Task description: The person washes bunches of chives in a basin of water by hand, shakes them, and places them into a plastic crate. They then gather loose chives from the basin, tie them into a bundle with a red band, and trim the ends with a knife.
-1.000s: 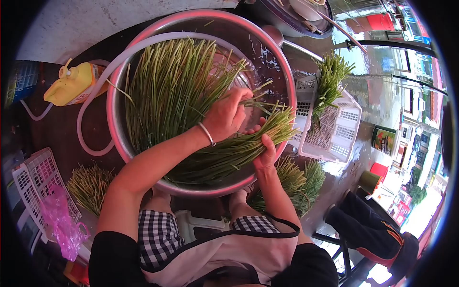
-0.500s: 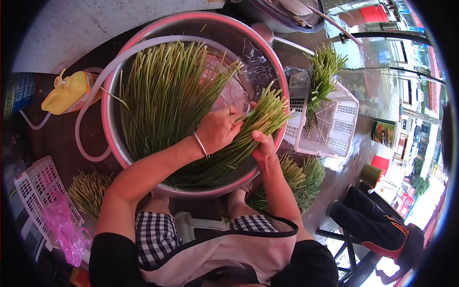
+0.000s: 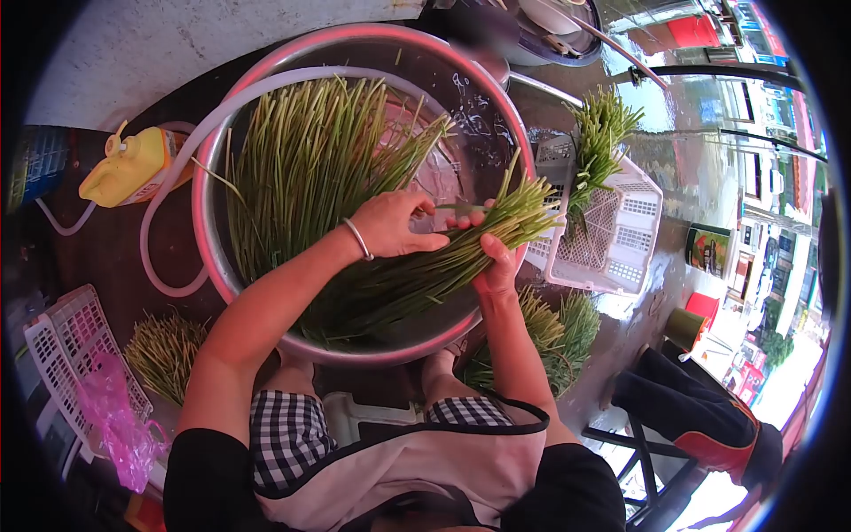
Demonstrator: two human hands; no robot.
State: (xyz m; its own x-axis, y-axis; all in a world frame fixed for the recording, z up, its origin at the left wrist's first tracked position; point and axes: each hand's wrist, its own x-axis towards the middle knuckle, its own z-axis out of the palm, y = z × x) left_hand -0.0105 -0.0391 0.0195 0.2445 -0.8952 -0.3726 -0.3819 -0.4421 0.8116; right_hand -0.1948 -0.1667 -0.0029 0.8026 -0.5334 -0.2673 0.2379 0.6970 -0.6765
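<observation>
My right hand point(image 3: 496, 264) holds a bunch of long green stems point(image 3: 514, 215) near its cut ends, over the right side of a large metal basin point(image 3: 525, 133). My left hand point(image 3: 396, 223), with a bangle at the wrist, is beside the bunch, its thumb and fingers apart and nothing seen gripped in it. The leafy ends of the bunch trail down to the lower part of the basin. A larger mass of stems point(image 3: 301, 160) lies in the basin's left half, beside water and a pinkish submerged surface.
A pale hose point(image 3: 146, 239) curves over the basin's left rim, near a yellow jug point(image 3: 133, 167). White crates point(image 3: 643, 222) with a green bundle point(image 3: 603, 142) stand at right. More bundles point(image 3: 168, 355) lie below. A person's dark-clad legs point(image 3: 674, 399) are at lower right.
My left hand has come off the bunch, moved slightly left and opened. The bunch has tipped a little to the right in my right hand.
</observation>
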